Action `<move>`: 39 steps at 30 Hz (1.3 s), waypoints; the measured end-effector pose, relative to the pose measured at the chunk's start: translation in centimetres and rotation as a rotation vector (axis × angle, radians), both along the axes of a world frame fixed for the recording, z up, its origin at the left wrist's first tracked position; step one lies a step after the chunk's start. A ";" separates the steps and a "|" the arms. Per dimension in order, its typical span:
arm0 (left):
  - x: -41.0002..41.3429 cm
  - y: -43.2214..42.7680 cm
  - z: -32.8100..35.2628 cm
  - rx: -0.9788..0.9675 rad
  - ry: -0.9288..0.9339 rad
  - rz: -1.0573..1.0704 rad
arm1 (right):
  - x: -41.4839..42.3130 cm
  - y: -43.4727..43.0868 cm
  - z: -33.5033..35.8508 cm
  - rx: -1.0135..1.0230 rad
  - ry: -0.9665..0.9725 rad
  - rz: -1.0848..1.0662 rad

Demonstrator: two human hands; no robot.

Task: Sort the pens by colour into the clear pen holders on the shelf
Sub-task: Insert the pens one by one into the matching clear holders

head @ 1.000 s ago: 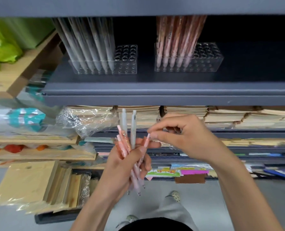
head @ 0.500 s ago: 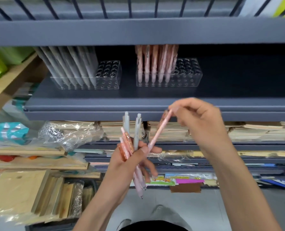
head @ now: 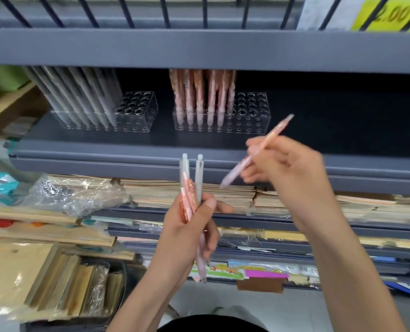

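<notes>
Pens are split between two hands in front of the shelf's (head: 151, 142) front edge. A bunch of pens (head: 191, 188), grey and pink, stands upright in the left hand (head: 184, 238), whose fingers (head: 211, 238) and thumb curl round it at mid-length. One pink pen (head: 256, 153) is pinched by the right hand (head: 292, 176), though its fingers (head: 254, 174) are blurred; the pen is tilted, clicker end up and to the right over the front edge, tip down to the left. On the shelf, the left holder (head: 139, 116) carries grey pens (head: 79, 97) leaning left in its left part. Beside it, apart, the right holder (head: 252, 116) carries pink pens (head: 201, 97) upright in its left part. Both show open holes at their right ends.
</notes>
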State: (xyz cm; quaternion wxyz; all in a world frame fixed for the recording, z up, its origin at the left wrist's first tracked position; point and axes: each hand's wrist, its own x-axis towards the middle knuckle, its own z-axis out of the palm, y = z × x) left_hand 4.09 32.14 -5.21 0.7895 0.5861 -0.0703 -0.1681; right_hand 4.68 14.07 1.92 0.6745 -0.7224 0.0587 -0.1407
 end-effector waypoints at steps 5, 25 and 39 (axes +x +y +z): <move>0.3 0.0 0.0 -0.025 0.028 0.081 | 2.8 -2.0 2.3 -0.040 -0.219 -0.226; 0.7 4.1 -0.9 0.117 -0.032 0.124 | 11.5 -0.5 4.0 -1.167 0.042 -0.169; 0.8 4.6 -1.6 0.072 0.019 0.140 | 8.8 -2.6 -0.4 -1.021 0.192 -0.131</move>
